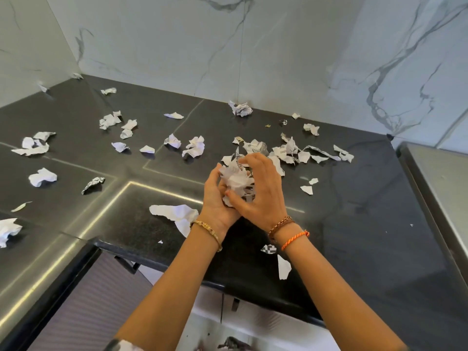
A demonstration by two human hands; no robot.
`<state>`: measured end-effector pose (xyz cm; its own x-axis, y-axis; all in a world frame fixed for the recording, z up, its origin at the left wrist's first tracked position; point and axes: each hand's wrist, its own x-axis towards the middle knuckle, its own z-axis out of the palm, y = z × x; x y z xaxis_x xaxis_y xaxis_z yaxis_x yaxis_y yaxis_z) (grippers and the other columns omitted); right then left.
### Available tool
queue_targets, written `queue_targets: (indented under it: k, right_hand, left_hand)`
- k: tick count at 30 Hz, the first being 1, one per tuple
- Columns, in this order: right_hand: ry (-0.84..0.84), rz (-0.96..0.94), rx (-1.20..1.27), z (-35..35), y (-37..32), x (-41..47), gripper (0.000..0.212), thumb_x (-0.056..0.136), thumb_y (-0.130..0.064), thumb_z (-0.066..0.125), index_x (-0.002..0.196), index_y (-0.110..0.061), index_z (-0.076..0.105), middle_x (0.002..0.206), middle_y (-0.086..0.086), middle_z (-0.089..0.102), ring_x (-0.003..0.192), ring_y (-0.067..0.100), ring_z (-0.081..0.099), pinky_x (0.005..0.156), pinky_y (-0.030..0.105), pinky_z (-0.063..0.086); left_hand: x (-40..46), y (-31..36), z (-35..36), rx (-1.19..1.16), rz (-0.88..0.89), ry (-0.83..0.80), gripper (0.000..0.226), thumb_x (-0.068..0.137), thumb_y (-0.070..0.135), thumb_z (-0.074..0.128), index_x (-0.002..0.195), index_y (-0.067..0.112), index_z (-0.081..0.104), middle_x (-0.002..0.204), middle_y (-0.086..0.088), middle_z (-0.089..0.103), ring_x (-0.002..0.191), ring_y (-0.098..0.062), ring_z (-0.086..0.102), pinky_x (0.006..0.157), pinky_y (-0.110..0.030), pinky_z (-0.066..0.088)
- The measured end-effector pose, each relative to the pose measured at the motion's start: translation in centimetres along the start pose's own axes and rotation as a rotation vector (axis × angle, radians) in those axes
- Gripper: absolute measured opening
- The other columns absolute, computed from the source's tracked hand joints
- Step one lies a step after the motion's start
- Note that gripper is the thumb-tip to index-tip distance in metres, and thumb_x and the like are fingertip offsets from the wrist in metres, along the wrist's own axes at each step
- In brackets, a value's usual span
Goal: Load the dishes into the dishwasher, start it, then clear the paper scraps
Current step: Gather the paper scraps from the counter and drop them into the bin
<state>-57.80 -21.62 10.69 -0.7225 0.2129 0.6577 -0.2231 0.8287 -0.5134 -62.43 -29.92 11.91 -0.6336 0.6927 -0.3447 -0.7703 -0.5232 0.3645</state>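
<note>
We're into the last leg here, the paper clear-up, and no dishes or dishwasher are in sight, only cabinet fronts below the counter edge. The person has both hands out over the dark worktop (379, 224). The left hand (217, 198) is cupped underneath with its fingers curled up, and the right hand (260, 188) curls down over the top. Between them sits a wad of gathered paper (236, 181), clamped from both sides and seemingly being packed tighter.

Plenty is left, though. The nearest loose scraps (286, 153) lie just beyond the right hand's fingertips, toward the marble wall (278, 59). A large torn sheet (177, 215) lies just beside the left wrist, and two more bits sit near the front edge by the right forearm. Further pieces are strewn well apart across the left side, right back into the corner.

The next move, by the look of it, calls for one hand to keep the wad pinned while the other frees up and reaches for that near cluster. Going by this spread, the job is nowhere near finished, with several more sweeps needed before anything goes to a bin. And no bin is in view.
</note>
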Motion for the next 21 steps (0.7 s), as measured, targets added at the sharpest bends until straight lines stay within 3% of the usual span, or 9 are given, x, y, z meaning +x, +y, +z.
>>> queue_targets:
  k: [3, 6, 10, 13, 15, 17, 19, 21]
  right_hand:
    - [0.007, 0.009, -0.09, 0.7, 0.2, 0.5, 0.051, 0.081, -0.042, 0.048, 0.127, -0.019, 0.044, 0.122, 0.007, 0.054, 0.112, 0.015, 0.044, 0.092, 0.029, 0.032]
    - [0.001, -0.014, -0.295, 1.2, 0.4, 0.6, 0.044, 0.088, -0.041, 0.037, 0.115, -0.016, 0.061, 0.115, 0.002, 0.062, 0.117, 0.017, 0.038, 0.096, 0.033, 0.022]
    - [-0.011, 0.067, -0.354, 1.2, -0.4, 0.1, 0.044, 0.09, -0.038, 0.027, 0.108, -0.019, 0.062, 0.108, -0.004, 0.064, 0.126, 0.019, 0.039, 0.101, 0.036, 0.008]
    - [0.029, 0.096, -0.452, 1.1, -0.8, -1.0, 0.039, 0.083, -0.032, 0.033, 0.109, -0.023, 0.06, 0.109, -0.006, 0.061, 0.126, 0.018, 0.036, 0.101, 0.051, 0.01]
    - [0.086, 0.166, -0.429, 0.7, -1.0, -1.4, 0.04, 0.08, -0.038, 0.04, 0.117, -0.031, 0.052, 0.116, -0.008, 0.053, 0.127, 0.017, 0.03, 0.099, 0.059, 0.017]
    - [0.172, 0.252, -0.326, -0.3, -1.4, -1.6, 0.045, 0.08, -0.049, 0.043, 0.122, -0.034, 0.048, 0.12, -0.007, 0.047, 0.125, 0.02, 0.033, 0.1, 0.056, 0.025]
    - [0.274, 0.325, -0.246, -1.3, -1.7, -2.3, 0.051, 0.081, -0.054, 0.043, 0.123, -0.026, 0.054, 0.119, -0.002, 0.049, 0.117, 0.018, 0.041, 0.098, 0.044, 0.03]
    - [0.363, 0.438, -0.178, -2.2, -1.8, -3.6, 0.054, 0.082, -0.056, 0.038, 0.12, -0.021, 0.058, 0.117, 0.0, 0.052, 0.112, 0.014, 0.043, 0.096, 0.032, 0.031]
  left_hand:
    - [0.1, -0.3, 0.0, 0.007, -0.041, -0.037, 0.036, 0.093, 0.038, 0.041, 0.094, 0.009, 0.063, 0.076, -0.007, 0.069, 0.066, -0.018, 0.069, 0.061, -0.027, 0.058]
    - [0.2, -0.1, -0.2, -0.012, -0.069, -0.05, 0.032, 0.092, 0.036, 0.045, 0.094, 0.009, 0.063, 0.077, -0.007, 0.07, 0.068, -0.018, 0.069, 0.067, -0.028, 0.057]
    - [0.2, 0.1, -0.5, -0.009, -0.114, -0.1, 0.033, 0.089, 0.035, 0.046, 0.101, 0.009, 0.062, 0.092, -0.007, 0.067, 0.091, -0.018, 0.063, 0.085, -0.031, 0.05]
    - [0.2, -0.1, -0.6, -0.035, -0.167, -0.15, 0.033, 0.089, 0.034, 0.045, 0.101, 0.009, 0.062, 0.091, -0.007, 0.067, 0.087, -0.018, 0.065, 0.082, -0.03, 0.052]
    - [0.2, -0.2, -0.5, -0.037, -0.2, -0.142, 0.028, 0.09, 0.031, 0.045, 0.094, 0.009, 0.062, 0.087, -0.005, 0.066, 0.08, -0.017, 0.065, 0.075, -0.028, 0.054]
    - [0.2, -0.5, -0.6, 0.017, -0.239, -0.11, 0.018, 0.083, 0.027, 0.052, 0.086, 0.011, 0.06, 0.081, -0.002, 0.062, 0.078, -0.016, 0.06, 0.072, -0.027, 0.054]
    - [0.1, -0.7, -0.6, 0.046, -0.242, -0.064, 0.011, 0.075, 0.023, 0.057, 0.08, 0.013, 0.057, 0.072, -0.001, 0.059, 0.07, -0.015, 0.059, 0.065, -0.027, 0.054]
    - [-0.2, -0.6, -0.2, -0.004, -0.225, -0.057, 0.01, 0.081, 0.02, 0.055, 0.076, 0.012, 0.057, 0.072, -0.001, 0.057, 0.062, -0.016, 0.059, 0.058, -0.027, 0.055]
